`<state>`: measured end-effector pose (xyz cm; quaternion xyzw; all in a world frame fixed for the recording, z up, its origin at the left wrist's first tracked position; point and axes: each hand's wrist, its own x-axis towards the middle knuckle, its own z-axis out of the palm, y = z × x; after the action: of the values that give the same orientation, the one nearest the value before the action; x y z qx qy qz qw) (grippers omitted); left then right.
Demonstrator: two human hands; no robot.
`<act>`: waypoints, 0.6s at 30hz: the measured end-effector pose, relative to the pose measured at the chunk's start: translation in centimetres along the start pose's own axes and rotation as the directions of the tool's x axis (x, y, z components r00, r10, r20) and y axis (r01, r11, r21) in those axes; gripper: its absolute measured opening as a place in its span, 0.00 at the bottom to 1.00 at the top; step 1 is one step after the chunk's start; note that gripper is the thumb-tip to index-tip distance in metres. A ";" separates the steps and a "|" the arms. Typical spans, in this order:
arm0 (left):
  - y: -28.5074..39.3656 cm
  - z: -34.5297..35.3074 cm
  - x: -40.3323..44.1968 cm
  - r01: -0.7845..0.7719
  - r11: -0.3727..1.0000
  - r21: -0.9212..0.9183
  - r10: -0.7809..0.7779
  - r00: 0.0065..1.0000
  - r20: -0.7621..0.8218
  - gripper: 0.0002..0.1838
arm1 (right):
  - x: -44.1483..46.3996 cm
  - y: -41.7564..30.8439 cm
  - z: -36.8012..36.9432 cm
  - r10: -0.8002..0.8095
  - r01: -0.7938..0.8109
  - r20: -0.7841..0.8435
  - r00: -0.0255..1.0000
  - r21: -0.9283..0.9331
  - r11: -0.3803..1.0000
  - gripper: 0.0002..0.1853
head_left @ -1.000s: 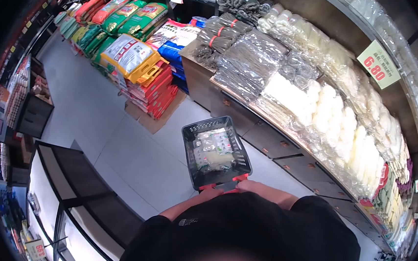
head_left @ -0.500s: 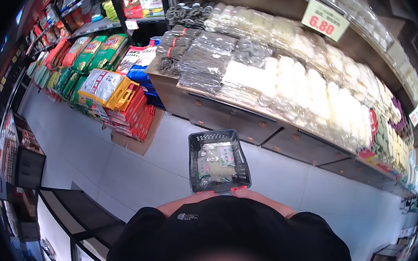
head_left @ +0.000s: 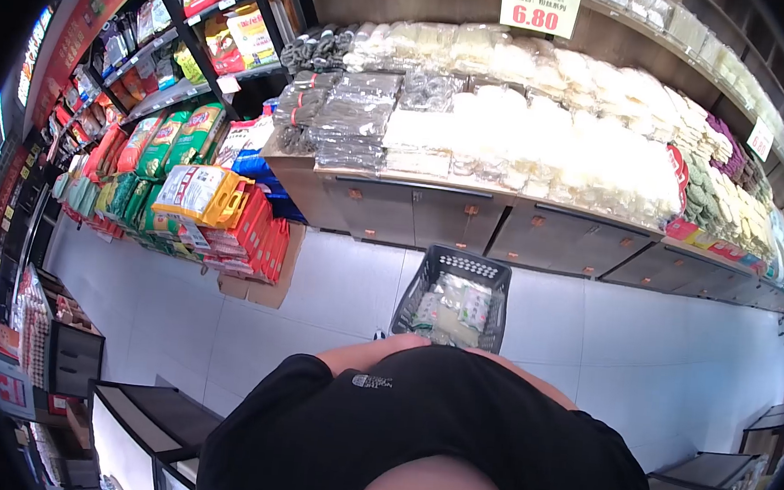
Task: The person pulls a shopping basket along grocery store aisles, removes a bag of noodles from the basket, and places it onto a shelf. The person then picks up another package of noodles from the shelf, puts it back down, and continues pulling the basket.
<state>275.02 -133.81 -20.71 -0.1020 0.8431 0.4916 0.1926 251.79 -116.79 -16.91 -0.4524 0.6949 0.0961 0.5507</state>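
Note:
A black plastic shopping basket (head_left: pixel 467 264) is in front of my torso, at the middle of the head view. Several clear packets (head_left: pixel 463 304) with pale contents and green-printed labels lie in it. At its near edge is my left hand (head_left: pixel 414 340), closed on the basket, its fingertips out of sight. My right hand (head_left: pixel 483 353) is at the same near edge and mostly hidden behind my black shirt (head_left: pixel 453 406); its forearm leads to the basket. The basket's handle is covered from this angle.
Ahead runs a long display counter (head_left: pixel 395 210) piled with wrapped noodle bundles (head_left: pixel 565 153), under a 6.80 price sign (head_left: pixel 537 9). To the left, stacked bags (head_left: pixel 198 195) stand on cardboard (head_left: pixel 259 292). A dark-framed stand (head_left: pixel 153 415) is at lower left.
The basket and my hands have shifted right in view and sit closer under my torso. The view has turned, so the counter looks more level. The red handle parts are now hidden.

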 end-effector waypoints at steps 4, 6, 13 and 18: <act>3.2 -1.6 -0.7 0.013 0.988 0.153 -0.008 1.000 -0.029 0.24 | 1.5 2.0 2.0 0.057 -0.048 -0.075 0.996 0.111 0.993 0.25; 2.7 -0.8 -0.7 0.026 0.991 0.129 -0.017 0.997 -0.072 0.25 | 3.0 3.4 3.0 0.079 -0.061 -0.100 0.992 0.166 0.984 0.26; 3.2 -2.4 -6.9 0.295 0.951 -0.089 -0.307 0.933 -0.187 0.30 | 10.9 11.3 7.0 0.049 -0.017 -0.129 0.990 0.236 0.972 0.28; -7.1 2.8 -14.2 0.479 0.813 -0.331 -0.580 0.724 -0.373 0.24 | 2.9 -5.6 0.0 0.083 -0.073 -0.273 0.958 0.047 0.996 0.27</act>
<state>291.06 -135.16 -21.49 -0.4723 0.7415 0.4639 0.1094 255.99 -121.47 -17.31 -0.4235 0.7834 0.0414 0.4530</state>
